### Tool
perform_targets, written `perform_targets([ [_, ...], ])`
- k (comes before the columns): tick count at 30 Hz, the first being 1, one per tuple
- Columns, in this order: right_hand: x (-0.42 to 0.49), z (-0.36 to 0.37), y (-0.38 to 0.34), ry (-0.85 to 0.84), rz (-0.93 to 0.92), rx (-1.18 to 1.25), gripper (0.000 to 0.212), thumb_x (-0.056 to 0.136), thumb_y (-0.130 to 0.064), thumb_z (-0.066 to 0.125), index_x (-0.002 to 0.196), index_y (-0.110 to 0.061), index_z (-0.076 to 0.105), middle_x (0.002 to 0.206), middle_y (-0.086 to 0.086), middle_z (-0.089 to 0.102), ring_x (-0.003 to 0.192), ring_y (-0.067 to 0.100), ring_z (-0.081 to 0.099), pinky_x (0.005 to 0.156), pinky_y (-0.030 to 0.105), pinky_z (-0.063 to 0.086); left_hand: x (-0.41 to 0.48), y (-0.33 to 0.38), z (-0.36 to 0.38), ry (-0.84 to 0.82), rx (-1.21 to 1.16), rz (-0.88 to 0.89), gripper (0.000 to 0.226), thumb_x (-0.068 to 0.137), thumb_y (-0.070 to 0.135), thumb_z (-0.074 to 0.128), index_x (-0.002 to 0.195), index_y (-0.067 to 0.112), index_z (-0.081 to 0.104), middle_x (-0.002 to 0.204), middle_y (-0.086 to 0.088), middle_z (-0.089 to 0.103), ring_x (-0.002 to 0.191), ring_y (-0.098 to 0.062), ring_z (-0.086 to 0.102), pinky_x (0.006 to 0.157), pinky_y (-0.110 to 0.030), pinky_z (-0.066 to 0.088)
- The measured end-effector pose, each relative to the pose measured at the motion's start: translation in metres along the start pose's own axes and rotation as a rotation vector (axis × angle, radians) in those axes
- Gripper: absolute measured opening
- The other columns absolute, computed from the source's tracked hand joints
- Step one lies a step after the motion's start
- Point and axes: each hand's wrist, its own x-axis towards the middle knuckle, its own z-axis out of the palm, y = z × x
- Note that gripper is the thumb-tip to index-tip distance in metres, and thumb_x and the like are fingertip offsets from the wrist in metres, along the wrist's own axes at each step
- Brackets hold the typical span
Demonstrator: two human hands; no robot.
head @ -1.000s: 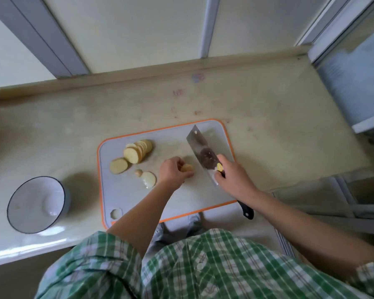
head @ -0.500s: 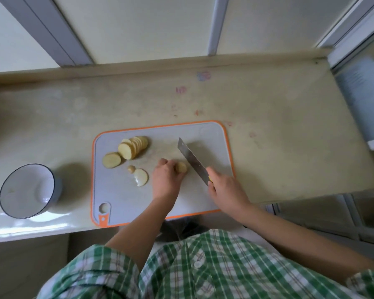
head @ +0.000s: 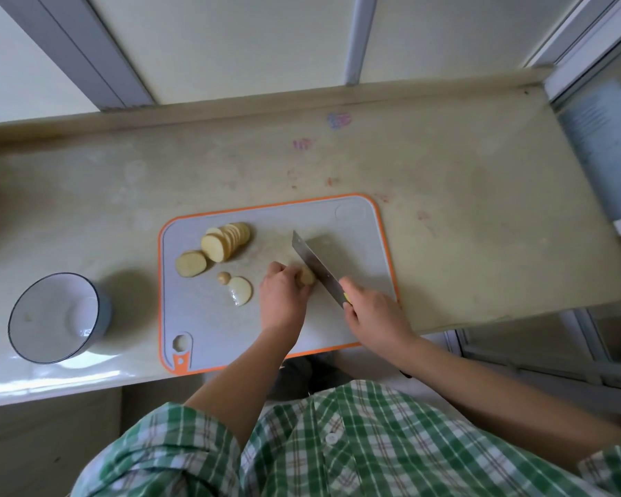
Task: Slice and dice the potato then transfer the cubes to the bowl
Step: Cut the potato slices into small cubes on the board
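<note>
Head: left grip [head: 284, 297] holds potato [head: 306, 277] beside knife [head: 314, 266]

I see a grey cutting board [head: 201, 310] with an orange rim, pale yellow potato slices [head: 226, 242], a tan potato piece [head: 307, 276] and a silver knife [head: 314, 265]. The bowl [head: 103, 313] is white with a dark rim, the counter [head: 463, 227] beige with pink smudges, the shirt [head: 337, 453] green-and-white plaid.

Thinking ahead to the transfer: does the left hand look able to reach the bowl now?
Probably yes: the bowl stands left of the cutting board, only low slices lie between, though the left hand now holds a potato piece.
</note>
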Motion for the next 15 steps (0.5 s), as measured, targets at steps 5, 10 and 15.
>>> perform_targets([
  [5,0.004,-0.002,0.002,-0.028,0.072,-0.006,0.021,0.093,-0.016,0.045,0.113,-0.010,0.043,0.085,0.016,0.063,0.079,0.040,0.060,0.057,0.038,0.036,-0.002,-0.003,-0.001,0.037,-0.123,-0.043,0.025,0.077,0.023,0.074,0.101,0.017,0.070,0.091,-0.004,0.058,0.078,-0.020,0.055,0.068,-0.023,0.034],
  [10,0.020,-0.012,0.000,-0.078,0.059,-0.014,0.018,0.095,-0.020,0.044,0.109,-0.008,0.043,0.085,0.021,0.061,0.081,0.042,0.057,0.057,0.038,0.030,0.000,0.002,0.000,0.063,-0.333,-0.292,0.017,0.077,0.025,0.076,0.092,0.019,0.071,0.089,0.002,0.070,0.080,-0.013,0.063,0.078,-0.030,0.051],
  [15,0.017,-0.019,-0.009,-0.061,0.014,-0.020,0.019,0.096,-0.019,0.043,0.110,-0.007,0.044,0.084,0.021,0.061,0.080,0.042,0.057,0.056,0.037,0.028,0.004,0.003,0.002,0.061,-0.442,-0.410,0.014,0.072,0.022,0.079,0.076,0.026,0.067,0.073,0.009,0.069,0.071,-0.014,0.067,0.075,-0.037,0.057],
])
